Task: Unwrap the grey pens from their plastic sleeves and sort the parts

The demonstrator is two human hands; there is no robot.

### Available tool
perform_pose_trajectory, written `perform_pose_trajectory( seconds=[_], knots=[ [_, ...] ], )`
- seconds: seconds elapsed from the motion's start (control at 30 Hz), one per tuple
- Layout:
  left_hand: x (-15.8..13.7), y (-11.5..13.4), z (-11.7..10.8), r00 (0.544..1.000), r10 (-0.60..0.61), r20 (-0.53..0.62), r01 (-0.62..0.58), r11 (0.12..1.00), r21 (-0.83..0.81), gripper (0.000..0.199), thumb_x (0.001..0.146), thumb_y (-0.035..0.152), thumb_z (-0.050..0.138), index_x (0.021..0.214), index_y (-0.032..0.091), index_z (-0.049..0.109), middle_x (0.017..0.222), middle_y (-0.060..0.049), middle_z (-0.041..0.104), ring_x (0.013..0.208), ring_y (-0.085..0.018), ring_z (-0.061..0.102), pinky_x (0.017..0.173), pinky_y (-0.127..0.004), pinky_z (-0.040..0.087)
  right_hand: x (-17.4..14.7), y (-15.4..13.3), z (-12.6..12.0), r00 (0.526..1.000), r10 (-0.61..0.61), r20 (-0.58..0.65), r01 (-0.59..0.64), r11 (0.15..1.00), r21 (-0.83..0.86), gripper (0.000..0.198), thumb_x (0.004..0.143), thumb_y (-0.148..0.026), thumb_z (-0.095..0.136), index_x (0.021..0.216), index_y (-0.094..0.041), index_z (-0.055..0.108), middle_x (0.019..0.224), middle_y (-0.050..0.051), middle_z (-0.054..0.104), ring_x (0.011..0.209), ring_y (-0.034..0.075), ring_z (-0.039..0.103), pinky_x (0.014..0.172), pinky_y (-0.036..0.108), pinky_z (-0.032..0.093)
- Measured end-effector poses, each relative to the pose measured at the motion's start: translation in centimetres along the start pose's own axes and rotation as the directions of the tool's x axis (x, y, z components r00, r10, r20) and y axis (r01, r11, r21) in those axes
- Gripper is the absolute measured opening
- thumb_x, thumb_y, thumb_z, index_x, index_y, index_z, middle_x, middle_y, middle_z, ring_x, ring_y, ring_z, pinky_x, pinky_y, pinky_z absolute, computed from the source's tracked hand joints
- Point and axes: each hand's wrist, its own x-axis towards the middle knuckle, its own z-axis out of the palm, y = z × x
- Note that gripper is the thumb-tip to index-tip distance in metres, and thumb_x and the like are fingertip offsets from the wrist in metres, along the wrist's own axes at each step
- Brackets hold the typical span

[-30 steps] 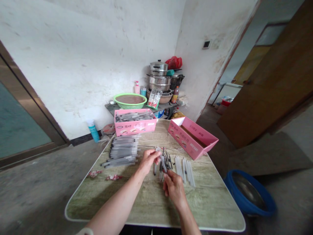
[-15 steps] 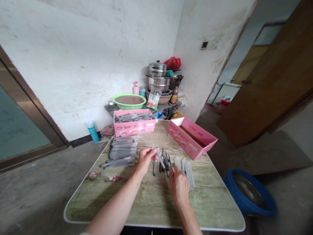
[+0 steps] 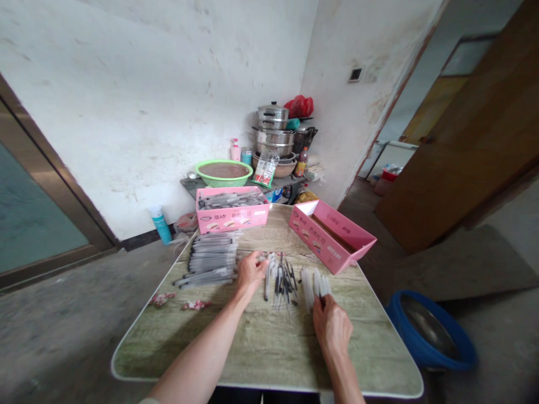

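Observation:
On the tabletop, my left hand (image 3: pixel 250 275) hovers by a few clear pens with dark ends (image 3: pixel 267 282); its thumb and forefinger are a little apart, and I see nothing between them. Loose thin black pen parts (image 3: pixel 285 283) lie scattered between my hands. My right hand (image 3: pixel 332 322) is at the near end of a row of clear pen barrels (image 3: pixel 309 286), fingers pinched together on one of them; its lower end is hidden by the fingers. Left of my left hand lies a large stack of clear pens with dark ends (image 3: pixel 213 258).
A pink box full of pens (image 3: pixel 231 219) stands at the table's back left, and another pink box (image 3: pixel 332 235) with a brown bottom at the back right. Behind are a green basin (image 3: pixel 223 180) and stacked pots (image 3: pixel 273 137). A blue tub (image 3: pixel 429 331) stands right of the table (image 3: pixel 252 359).
My right hand has moved right, from the loose black parts to the row of clear barrels. The clear barrel in my left fingers no longer shows there; that hand has barely moved.

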Motion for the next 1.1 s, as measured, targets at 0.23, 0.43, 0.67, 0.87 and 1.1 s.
perform_pose_trajectory(
  seconds=[0.23,0.43,0.67,0.87,1.1],
  knots=[
    [0.5,0.3,-1.2,0.989,0.141,0.041,-0.139,0.813,0.565,0.026,0.078,0.033,0.062,0.097,0.017,0.071,0.069,-0.005,0.069,0.066,-0.016,0.062,0.062,-0.024,0.038,0.3,0.1,-0.5,0.999,0.051,-0.013,-0.051,0.997,-0.051,0.025,0.093,-0.036,0.043,0.09,-0.02,0.062,0.072,0.009,0.071,0.065,0.024,0.068,0.052,0.026,0.029],
    [0.4,0.1,-1.2,0.983,0.163,0.089,-0.184,0.794,0.579,0.024,0.087,0.029,0.05,0.093,0.019,0.071,0.086,-0.009,0.072,0.079,-0.019,0.064,0.07,-0.025,0.038,-1.4,-5.6,0.3,0.961,-0.274,0.044,0.263,0.951,0.163,0.016,0.091,-0.029,0.05,0.089,-0.02,0.063,0.072,0.006,0.071,0.067,0.019,0.068,0.054,0.023,0.034],
    [0.4,-0.8,-1.2,0.978,0.208,0.01,-0.195,0.897,0.396,0.016,0.079,0.023,0.058,0.086,0.019,0.072,0.077,-0.01,0.071,0.072,-0.022,0.062,0.069,-0.028,0.037,-2.1,-9.5,2.1,0.915,-0.389,0.106,0.379,0.92,0.101,0.013,0.085,-0.025,0.056,0.086,-0.014,0.062,0.073,0.014,0.071,0.066,0.022,0.068,0.056,0.024,0.038],
    [0.4,0.0,-1.5,0.973,0.183,-0.141,-0.143,0.956,0.258,0.019,0.08,0.032,0.057,0.08,0.019,0.07,0.066,-0.006,0.066,0.062,-0.018,0.058,0.06,-0.024,0.036,-2.0,-8.6,2.5,0.957,-0.291,0.001,0.261,0.861,0.437,0.019,0.084,-0.026,0.05,0.071,-0.015,0.058,0.061,0.008,0.066,0.057,0.018,0.062,0.052,0.023,0.037],
    [-0.2,1.0,-0.9,0.976,-0.023,0.217,0.116,0.896,-0.428,0.044,0.075,0.054,0.06,0.079,0.011,0.066,0.06,-0.003,0.06,0.041,-0.008,0.045,0.036,-0.018,0.027,-2.8,-7.1,1.9,0.897,-0.311,0.315,-0.233,0.273,0.933,0.034,0.079,-0.049,0.059,0.07,-0.018,0.048,0.047,-0.004,0.055,0.029,0.008,0.043,0.029,0.016,0.025]
  ],
)
